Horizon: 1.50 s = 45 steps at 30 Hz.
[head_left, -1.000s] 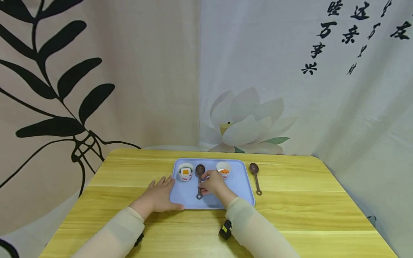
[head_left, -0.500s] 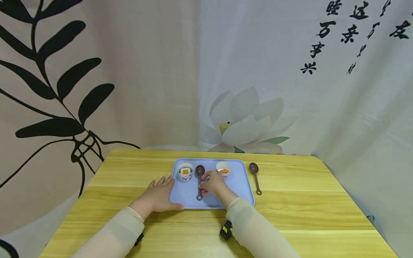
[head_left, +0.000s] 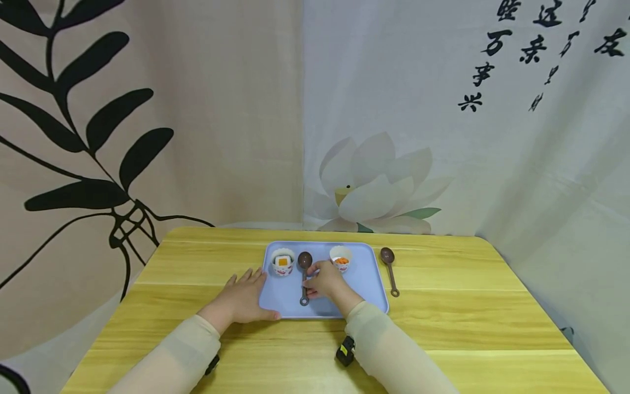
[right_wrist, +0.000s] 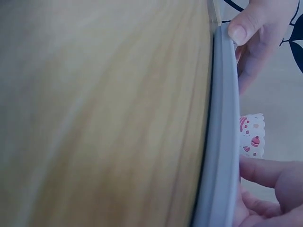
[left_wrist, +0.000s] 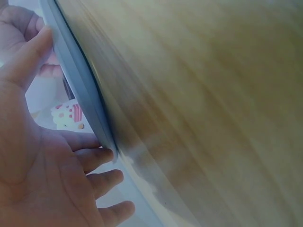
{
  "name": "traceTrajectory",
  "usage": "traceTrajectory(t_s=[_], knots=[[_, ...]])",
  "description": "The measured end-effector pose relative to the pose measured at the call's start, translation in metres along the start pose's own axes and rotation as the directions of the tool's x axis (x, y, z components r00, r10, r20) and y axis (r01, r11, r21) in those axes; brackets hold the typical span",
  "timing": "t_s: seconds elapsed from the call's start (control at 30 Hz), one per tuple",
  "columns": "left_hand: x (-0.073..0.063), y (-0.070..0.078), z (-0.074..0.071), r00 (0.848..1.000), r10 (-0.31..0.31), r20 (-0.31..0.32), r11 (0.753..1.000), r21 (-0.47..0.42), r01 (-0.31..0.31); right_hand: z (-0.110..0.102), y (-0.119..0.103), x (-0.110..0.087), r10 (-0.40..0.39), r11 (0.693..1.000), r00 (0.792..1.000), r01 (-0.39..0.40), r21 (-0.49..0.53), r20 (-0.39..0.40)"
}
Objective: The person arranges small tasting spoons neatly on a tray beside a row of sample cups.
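On the light blue tray (head_left: 368,298) lies a brown spoon (head_left: 305,259), bowl end away from me. My right hand (head_left: 327,280) pinches its handle between thumb and fingers. In the right wrist view the tray rim (right_wrist: 222,127) hides part of that hand (right_wrist: 284,191). My left hand (head_left: 241,300) rests at the tray's front left corner, fingers spread along the left side and thumb at the front edge. The left wrist view shows this hand (left_wrist: 52,175) with its fingers straight. Left of the spoon stands a paper cup (head_left: 283,271) holding a white and orange piece.
A second paper cup (head_left: 340,253) with orange bits stands on the tray's right half. Another brown spoon (head_left: 388,256) lies on the wooden table (head_left: 443,306), right of the tray. Behind the table hangs a printed curtain (head_left: 246,137).
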<state>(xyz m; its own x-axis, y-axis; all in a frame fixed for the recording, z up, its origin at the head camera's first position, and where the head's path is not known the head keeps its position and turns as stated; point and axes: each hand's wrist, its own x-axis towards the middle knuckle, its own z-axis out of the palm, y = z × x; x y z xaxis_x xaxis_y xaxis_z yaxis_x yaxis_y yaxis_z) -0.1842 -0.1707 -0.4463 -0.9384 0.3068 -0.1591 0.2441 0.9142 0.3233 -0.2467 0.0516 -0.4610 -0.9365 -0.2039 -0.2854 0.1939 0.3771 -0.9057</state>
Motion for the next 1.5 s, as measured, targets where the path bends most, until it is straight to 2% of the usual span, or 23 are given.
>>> traceTrajectory(t_s=[0.27,0.53,0.9,1.2,1.5], knots=[[-0.001,0.001,0.0,1.0,-0.005,0.008,1.0,-0.012,0.005,-0.004,0.001,0.0,0.006,1.0,1.0,-0.006,0.026,0.014],[-0.001,-0.001,0.001,1.0,-0.004,0.0,1.0,-0.009,0.004,-0.01,-0.006,-0.003,0.008,1.0,1.0,-0.008,0.001,0.002],[0.001,-0.002,0.002,1.0,-0.009,-0.002,1.0,-0.019,0.009,-0.025,-0.021,-0.014,-0.014,0.999,1.0,0.014,0.052,-0.008],[0.002,-0.003,0.003,1.0,-0.007,-0.017,1.0,-0.014,0.007,-0.04,-0.032,-0.027,-0.076,0.994,0.997,0.075,0.081,0.018],[0.001,-0.001,0.002,1.0,-0.006,-0.012,1.0,-0.014,0.006,-0.055,-0.036,-0.036,-0.075,0.994,0.997,0.075,0.077,0.003]])
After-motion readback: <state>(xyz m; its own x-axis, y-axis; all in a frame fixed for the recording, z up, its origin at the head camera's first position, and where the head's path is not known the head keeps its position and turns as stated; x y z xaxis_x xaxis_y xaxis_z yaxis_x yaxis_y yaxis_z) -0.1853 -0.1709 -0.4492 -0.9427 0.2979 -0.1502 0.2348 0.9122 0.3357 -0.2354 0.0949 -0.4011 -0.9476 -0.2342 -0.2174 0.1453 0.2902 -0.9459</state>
